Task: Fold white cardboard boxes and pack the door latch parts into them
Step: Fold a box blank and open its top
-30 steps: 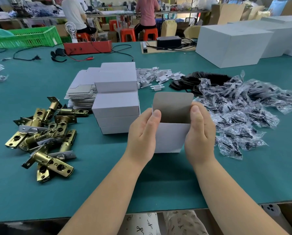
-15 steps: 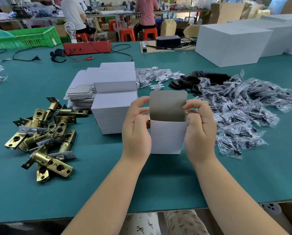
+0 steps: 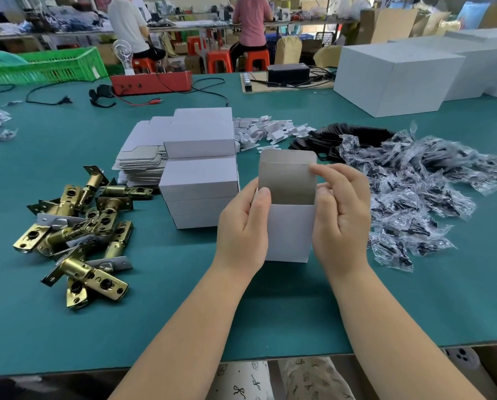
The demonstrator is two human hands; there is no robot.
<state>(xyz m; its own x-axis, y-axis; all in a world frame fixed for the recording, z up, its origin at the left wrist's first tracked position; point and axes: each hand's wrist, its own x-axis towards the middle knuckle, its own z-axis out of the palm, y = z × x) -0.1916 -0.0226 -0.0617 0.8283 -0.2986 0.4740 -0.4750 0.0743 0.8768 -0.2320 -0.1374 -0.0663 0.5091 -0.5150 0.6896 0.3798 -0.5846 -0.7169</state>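
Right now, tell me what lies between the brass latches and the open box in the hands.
Nothing visible: bare green table separates the pile of brass door latches from the open white cardboard box. The stack of closed white boxes sits further back.

The box's (image 3: 290, 235) sides sit behind both hands — bag (image 3: 414, 203) contents beside it too small to tell.

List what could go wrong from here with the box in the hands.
1. The white box stands open with its top flap up; the right hand pinching the flap's edge might crease it crookedly.
2. The left hand holds only one side, so the box may skew while being squared.
3. The brass latches lie tangled in a pile; pulling one out could drag others along.
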